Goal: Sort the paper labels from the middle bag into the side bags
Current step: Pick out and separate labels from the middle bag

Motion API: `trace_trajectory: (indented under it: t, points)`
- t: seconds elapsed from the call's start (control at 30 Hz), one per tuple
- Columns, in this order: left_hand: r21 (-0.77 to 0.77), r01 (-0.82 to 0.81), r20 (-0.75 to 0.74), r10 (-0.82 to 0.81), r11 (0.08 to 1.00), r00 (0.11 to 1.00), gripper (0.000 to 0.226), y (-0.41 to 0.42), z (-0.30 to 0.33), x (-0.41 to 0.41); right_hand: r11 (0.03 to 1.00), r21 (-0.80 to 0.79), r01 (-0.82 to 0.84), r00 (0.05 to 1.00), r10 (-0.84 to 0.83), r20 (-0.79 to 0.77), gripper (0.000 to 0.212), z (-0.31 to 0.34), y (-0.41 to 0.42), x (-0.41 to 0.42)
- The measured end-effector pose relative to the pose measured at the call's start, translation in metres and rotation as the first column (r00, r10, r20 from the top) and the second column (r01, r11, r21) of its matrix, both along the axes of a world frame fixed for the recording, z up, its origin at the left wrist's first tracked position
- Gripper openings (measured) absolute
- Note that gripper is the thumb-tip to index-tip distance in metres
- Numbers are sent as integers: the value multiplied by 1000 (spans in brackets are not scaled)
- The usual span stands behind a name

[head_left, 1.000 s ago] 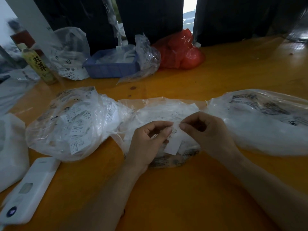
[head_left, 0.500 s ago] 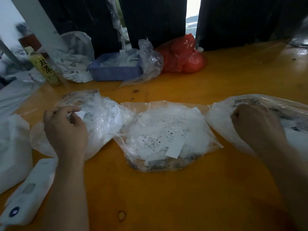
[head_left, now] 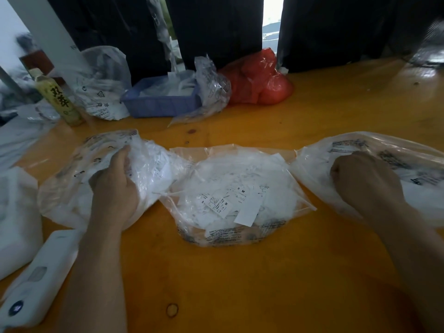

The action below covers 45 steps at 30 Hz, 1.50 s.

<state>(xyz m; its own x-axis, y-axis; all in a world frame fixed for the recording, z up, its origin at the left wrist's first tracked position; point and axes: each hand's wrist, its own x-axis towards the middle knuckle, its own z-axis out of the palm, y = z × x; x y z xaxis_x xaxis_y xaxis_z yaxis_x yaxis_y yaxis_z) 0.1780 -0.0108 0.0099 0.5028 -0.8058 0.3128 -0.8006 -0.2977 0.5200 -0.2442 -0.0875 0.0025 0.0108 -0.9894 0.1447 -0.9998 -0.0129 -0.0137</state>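
My left hand (head_left: 113, 186) reaches into the left clear plastic bag (head_left: 72, 188), my right hand (head_left: 360, 179) into the right clear plastic bag (head_left: 408, 169); my fingers are hidden, so their hold is unclear. Labels could cling and get pulled out again.

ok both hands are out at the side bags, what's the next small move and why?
Probably bring both hands back to the middle bag for another label. The left hand is at the left bag, the right hand at the right bag, and loose labels lie in the middle bag.
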Motion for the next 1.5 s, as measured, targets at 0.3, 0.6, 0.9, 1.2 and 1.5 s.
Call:
trace_trajectory:
  t: [0.3, 0.6, 0.9, 1.2, 1.5]
  points:
    - [-601, -33, 31, 65, 798, 997, 54, 4, 6, -20, 934, -353, -59, 967, 141, 211, 35, 7, 4, 4]
    - [-403, 480, -297, -607, 780, 737, 23, 7, -16, -128, 953, -239, -186, 239, 280, 930, 9, 10, 31, 46]
    - [-261, 512, -785, -489, 818, 382, 31, 6, -37, -152, 911, -167, -377, 61, 204, 977, 15, -12, 49, 84]
    - [-321, 354, -847, -433, 879, 307, 24, 4, -29, -151, 905, -168, -392, 315, 304, 899, 10, -16, 49, 91]
    - [-404, 128, -894, -421, 906, 153, 15, 0, -32, -142, 726, -64, -685, 620, 627, 471, 49, -17, 44, 81]
